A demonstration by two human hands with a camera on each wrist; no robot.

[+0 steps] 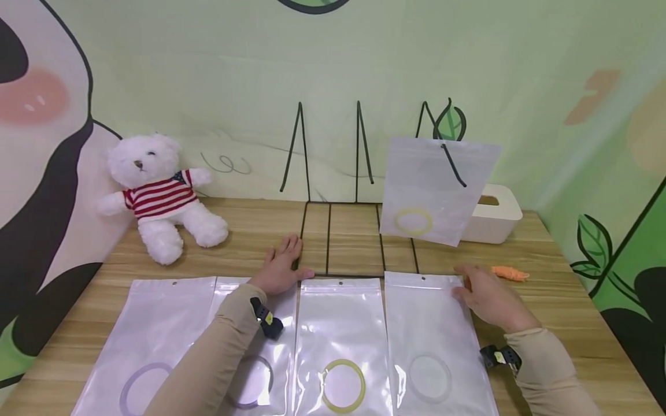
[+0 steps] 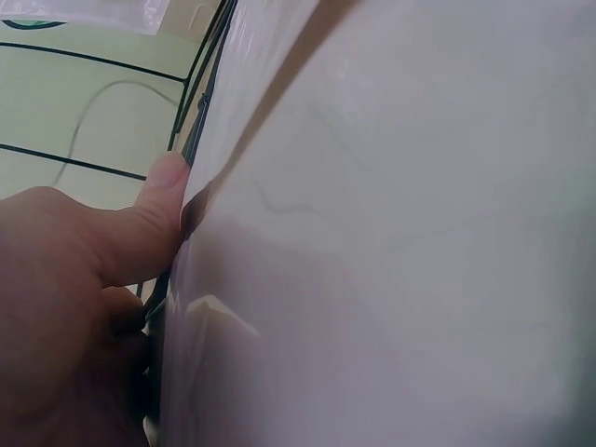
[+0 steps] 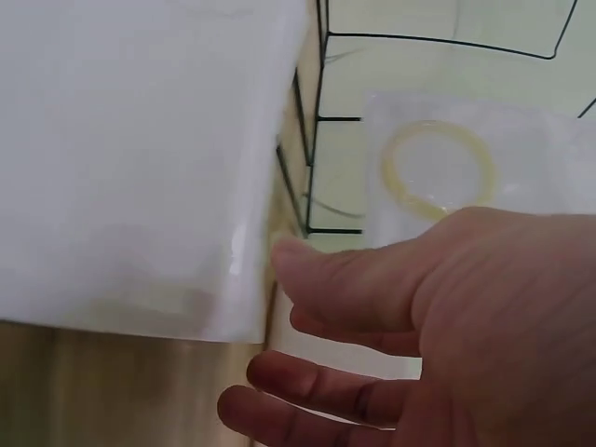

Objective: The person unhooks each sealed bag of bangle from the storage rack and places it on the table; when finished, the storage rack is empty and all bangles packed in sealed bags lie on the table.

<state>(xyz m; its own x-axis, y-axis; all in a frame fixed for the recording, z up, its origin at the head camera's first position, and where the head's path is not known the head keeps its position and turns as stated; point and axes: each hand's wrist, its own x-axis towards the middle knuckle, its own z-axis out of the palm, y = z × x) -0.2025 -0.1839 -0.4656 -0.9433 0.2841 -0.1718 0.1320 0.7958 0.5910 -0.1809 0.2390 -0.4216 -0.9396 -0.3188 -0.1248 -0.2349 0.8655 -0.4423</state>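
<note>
Several white zip-top plastic bags lie in a row, each showing a ring. My left hand (image 1: 281, 271) rests at the top edge of the second bag (image 1: 283, 352), fingers spread over the front left corner of a black wire rack (image 1: 355, 275). Its thumb (image 2: 163, 186) lies along the bag's edge in the left wrist view. My right hand (image 1: 491, 300) is beside the upper right corner of the rightmost bag (image 1: 437, 323), fingers loosely bent, thumb (image 3: 312, 265) at the bag's edge. Between them lies a bag with a yellow ring (image 1: 340, 312).
Another bag with a yellow ring (image 1: 437, 190) hangs from the rack's right hook (image 1: 455, 167); two hooks hold nothing. Behind it stands a white tissue box (image 1: 499, 214). An orange cord bundle (image 1: 510, 273) lies by my right hand. A white teddy bear (image 1: 161, 196) sits at back left.
</note>
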